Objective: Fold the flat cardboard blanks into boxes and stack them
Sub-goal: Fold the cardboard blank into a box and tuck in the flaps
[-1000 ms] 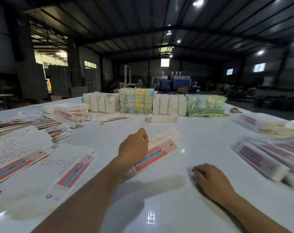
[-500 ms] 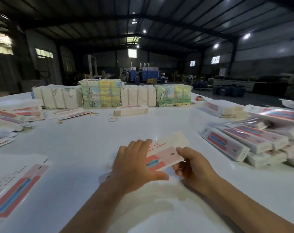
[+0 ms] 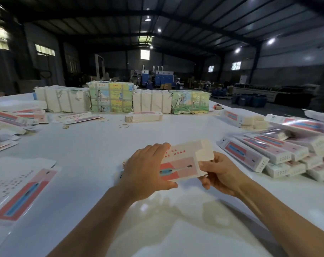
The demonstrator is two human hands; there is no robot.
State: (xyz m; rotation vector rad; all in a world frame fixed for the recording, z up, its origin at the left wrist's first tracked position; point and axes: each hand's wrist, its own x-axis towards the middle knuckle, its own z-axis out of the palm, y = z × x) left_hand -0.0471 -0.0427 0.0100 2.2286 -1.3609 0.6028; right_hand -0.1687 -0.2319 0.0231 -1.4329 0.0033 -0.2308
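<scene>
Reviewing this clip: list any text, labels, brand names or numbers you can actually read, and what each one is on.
No text is legible in this frame.
Cardboard blank held by the left hand and right hand: rows of red characters, too blurred to read.
Folded boxes on the right: small round logo and dot marks, unreadable.
Flat blank on the left: faint print, unreadable.
Illustrated bundle at the back: print too small.

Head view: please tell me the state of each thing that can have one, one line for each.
Blank: still flat, lifted off the table, held by both hands.
Left hand: grips the blank's left part.
Right hand: pinches the blank's right end.
Boxes: folded, piled at the right.
Flat blanks: unfolded, lying at the left.
Bundles: tied, in a row at the far edge.
Rubber band: loose on the table.
</scene>
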